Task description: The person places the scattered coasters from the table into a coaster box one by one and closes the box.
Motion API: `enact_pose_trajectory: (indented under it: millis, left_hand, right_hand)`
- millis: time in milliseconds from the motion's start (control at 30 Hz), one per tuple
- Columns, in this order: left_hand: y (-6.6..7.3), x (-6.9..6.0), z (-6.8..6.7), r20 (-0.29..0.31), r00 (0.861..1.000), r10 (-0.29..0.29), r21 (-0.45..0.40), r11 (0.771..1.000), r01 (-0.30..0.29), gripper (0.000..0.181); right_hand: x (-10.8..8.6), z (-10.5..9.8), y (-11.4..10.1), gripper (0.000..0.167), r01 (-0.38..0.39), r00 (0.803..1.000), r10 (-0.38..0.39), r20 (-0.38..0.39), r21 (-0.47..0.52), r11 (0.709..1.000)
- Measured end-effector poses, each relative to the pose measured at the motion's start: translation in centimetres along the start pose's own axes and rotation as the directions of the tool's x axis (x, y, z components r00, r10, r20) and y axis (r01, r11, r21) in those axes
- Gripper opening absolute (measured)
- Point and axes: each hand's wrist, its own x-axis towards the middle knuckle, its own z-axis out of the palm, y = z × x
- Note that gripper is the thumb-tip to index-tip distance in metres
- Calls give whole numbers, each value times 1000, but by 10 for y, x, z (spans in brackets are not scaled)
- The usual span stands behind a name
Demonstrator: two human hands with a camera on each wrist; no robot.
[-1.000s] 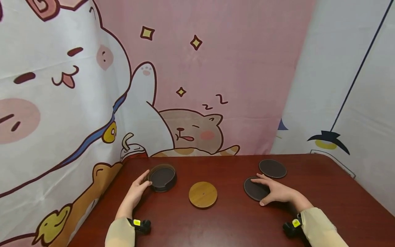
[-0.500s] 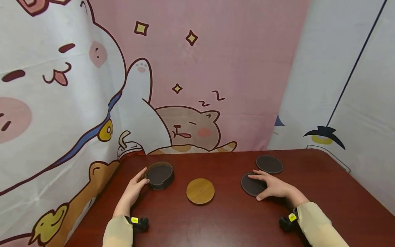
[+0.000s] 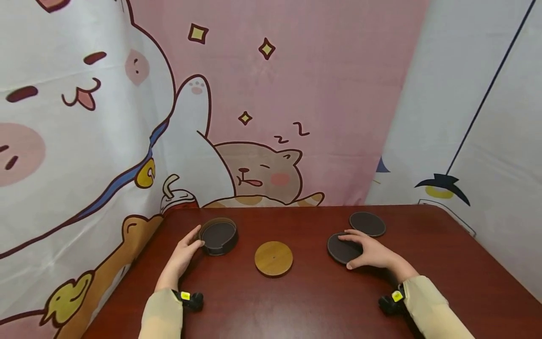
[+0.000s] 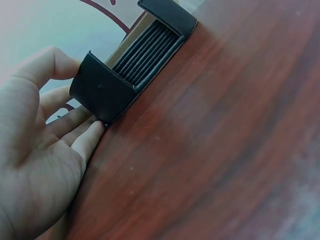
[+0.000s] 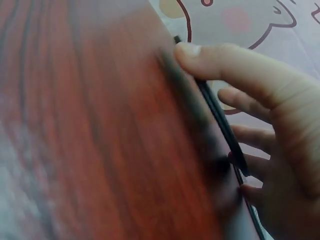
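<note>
Thumb and fingers of my right hand (image 3: 376, 253) (image 5: 285, 120) pinch a round black coaster (image 3: 341, 249) (image 5: 220, 117) at its edge. In the right wrist view it stands slightly off the table, above a dark shadow. My left hand (image 3: 181, 258) (image 4: 45, 130) touches the outer left side of a round black holder (image 3: 228, 246) (image 4: 102, 90), its fingers extended and not wrapped round it. Through the holder's front gap, the left wrist view shows several stacked black coasters (image 4: 147, 52). A round wooden disc (image 3: 273, 259) lies between the hands.
Another black coaster (image 3: 367, 223) lies just behind the right hand's one, near the back edge. The reddish-brown table (image 3: 275, 310) meets a cartoon-printed cloth (image 3: 330, 94) behind and at the left, and a pale cloth (image 3: 487, 141) at the right.
My right hand and the coaster it pinches have shifted up slightly relative to the table. The left hand keeps its place at the holder, and the head view has shifted a little.
</note>
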Motion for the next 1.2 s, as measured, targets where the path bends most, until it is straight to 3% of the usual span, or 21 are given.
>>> enact_pose_trajectory:
  millis: [133, 500, 1200]
  left_hand:
    - [0, 0, -1, 0, 1000, -4, 0, 1000, 4, 65]
    - [-3, -7, 1, -4, 1000, 6, -4, 1000, -6, 65]
    - [0, 0, 2, -9, 1000, 13, 1, 1000, -13, 65]
  right_hand:
    - [4, -1, -4, 80, 14, 1000, -14, -9, 4, 1000]
    - [12, -16, -21, 79, 92, 993, -100, -62, -110, 990]
    - [33, -36, -46, 70, 78, 996, -82, -31, -119, 990]
